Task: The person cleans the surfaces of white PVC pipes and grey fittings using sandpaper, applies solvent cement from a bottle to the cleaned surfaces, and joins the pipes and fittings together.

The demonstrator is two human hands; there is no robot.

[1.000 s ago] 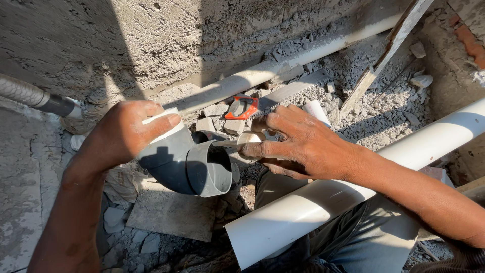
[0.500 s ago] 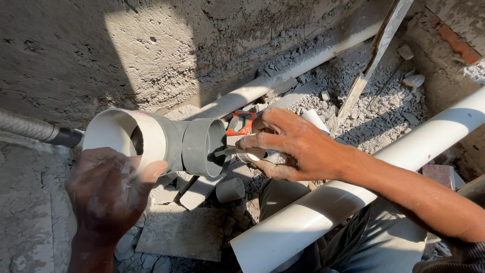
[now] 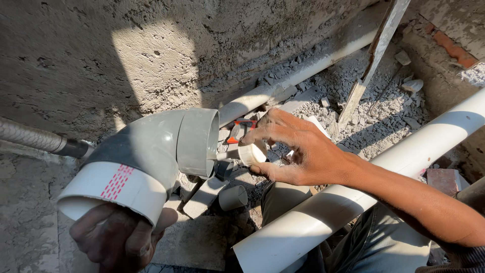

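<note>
Head: left hand [image 3: 118, 237] grips pipe elbow [image 3: 146, 151].

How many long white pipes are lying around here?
2 for certain: a thick white pipe crossing the person's lap under the right hand, and a thinner white pipe along the foot of the concrete wall. Rubble may hide more.

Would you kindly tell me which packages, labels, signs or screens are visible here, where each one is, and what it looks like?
Printed marking: on the white pipe stub fitted into the grey elbow, held from below by the left hand; a slanted band of small red marks.
No packages, signs or screens show.
</note>
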